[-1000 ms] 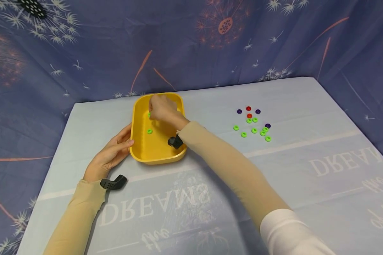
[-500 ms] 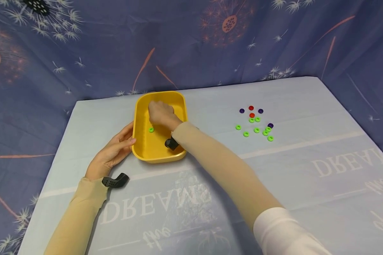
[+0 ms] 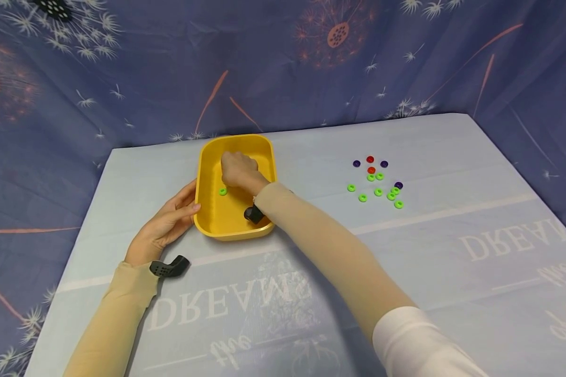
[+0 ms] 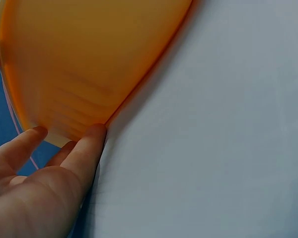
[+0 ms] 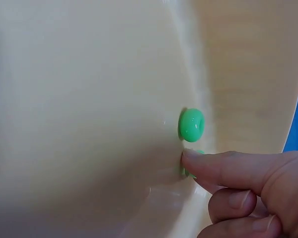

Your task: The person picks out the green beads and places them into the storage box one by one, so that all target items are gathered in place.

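Note:
A yellow tray stands on the table. My left hand rests at the tray's left side, with fairly straight fingers touching its outer wall; the left wrist view shows the fingertips low on that wall. My right hand reaches inside the tray. In the right wrist view its thumb and forefinger pinch a small green ring, mostly covered by the fingers. Another green ring lies on the tray floor close by. The head view shows one green ring beside the right hand.
Right of the tray, several loose green rings lie on the cloth-covered table. Two red rings and three dark purple rings lie among and behind them. A patterned curtain hangs behind the table.
My right hand has come down slightly nearer inside the tray, over the green ring that showed beside it a second ago. The left hand stays at the tray's side.

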Demonstrator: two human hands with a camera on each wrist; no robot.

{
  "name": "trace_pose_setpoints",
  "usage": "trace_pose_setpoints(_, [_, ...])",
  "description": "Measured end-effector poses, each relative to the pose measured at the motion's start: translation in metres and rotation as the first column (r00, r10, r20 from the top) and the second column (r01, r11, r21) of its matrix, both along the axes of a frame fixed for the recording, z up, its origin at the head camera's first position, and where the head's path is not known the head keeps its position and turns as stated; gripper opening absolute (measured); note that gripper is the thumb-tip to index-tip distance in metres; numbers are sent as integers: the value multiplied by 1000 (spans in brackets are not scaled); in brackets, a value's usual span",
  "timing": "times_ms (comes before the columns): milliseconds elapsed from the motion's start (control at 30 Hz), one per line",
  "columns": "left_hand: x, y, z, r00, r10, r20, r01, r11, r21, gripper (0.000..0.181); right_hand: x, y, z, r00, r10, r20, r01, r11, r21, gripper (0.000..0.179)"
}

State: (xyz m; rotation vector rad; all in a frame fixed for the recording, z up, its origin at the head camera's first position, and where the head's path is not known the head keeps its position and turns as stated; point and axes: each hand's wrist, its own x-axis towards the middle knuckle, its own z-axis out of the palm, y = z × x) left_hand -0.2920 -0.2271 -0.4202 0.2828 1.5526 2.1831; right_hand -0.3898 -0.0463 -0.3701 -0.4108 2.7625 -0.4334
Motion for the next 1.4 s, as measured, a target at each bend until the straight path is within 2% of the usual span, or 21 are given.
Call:
trace_pose_setpoints(233, [-2,2,-2,1000,-2,5,2,1000,5,75,0,4,1,1000,-22,1,22,1000,-16,2])
trace_pose_setpoints(333, [-2,3,-1,1000,-6,0,6,1000,1,75,0,7,5,998,-55,-11,54,995,-81,12])
trace_pose_setpoints(433, [-2,4,0,1000,-6,-2,6,1000,-4,76,-1,13,15,995,-93,-35,85,977,-197,26])
trace_pose_setpoints(533, [-1,4,0,1000,-6,-3,6,1000,4,76,0,22,26,992,-113,-55,89,940,-330,31])
trace_pose_setpoints(633, [0,4,1,1000,-10,-9,10,1000,17,75,2,33,36,989,-124,-80,77,896,-438,25])
trace_pose_setpoints(733, [2,4,1,1000,-15,-21,15,1000,26,75,4,44,45,983,-152,-101,82,862,-499,14])
trace_pose_setpoints(833, [2,4,0,999,-16,-27,17,999,30,74,5,58,53,977,-185,-104,98,828,-551,13])
trace_pose_setpoints(933, [1,4,0,999,-17,-29,18,999,30,74,7,75,58,972,-215,-95,111,776,-621,15])
trace_pose_setpoints(1033, [0,3,-1,999,-19,-29,20,999,29,75,9,93,61,966,-246,-80,127,720,-682,17])
trace_pose_setpoints(1133, [-1,2,-1,999,-22,-30,23,999,32,75,12,108,61,960,-273,-61,148,681,-717,17])
trace_pose_setpoints(1400, [0,1,-3,999,-26,-32,28,998,50,75,17,133,52,948,-320,-9,201,617,-761,14])
